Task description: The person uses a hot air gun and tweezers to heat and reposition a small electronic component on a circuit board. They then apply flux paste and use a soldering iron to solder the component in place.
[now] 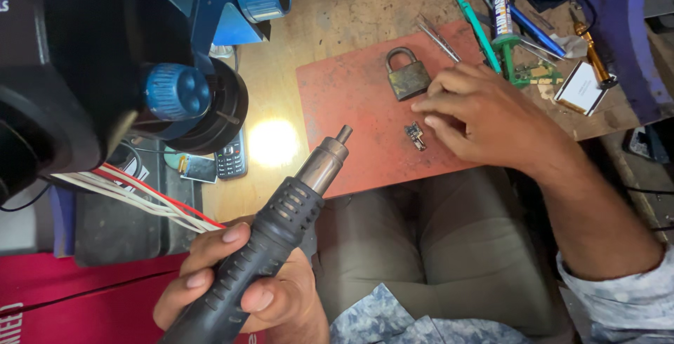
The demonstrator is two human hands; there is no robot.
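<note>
left hand (239,284) gripping hot-air gun (281,239), nozzle aimed up-right along its long axis at small circuit board (415,135) | board on red mat (351,98), just below padlock (408,74) | right hand (484,116) nearer, holding nothing, fingertips beside board | tweezers (439,37) above padlock; microscope (119,70) far left | path to board open

left hand (239,284) fisted, right hand (484,116) spread flat
</note>
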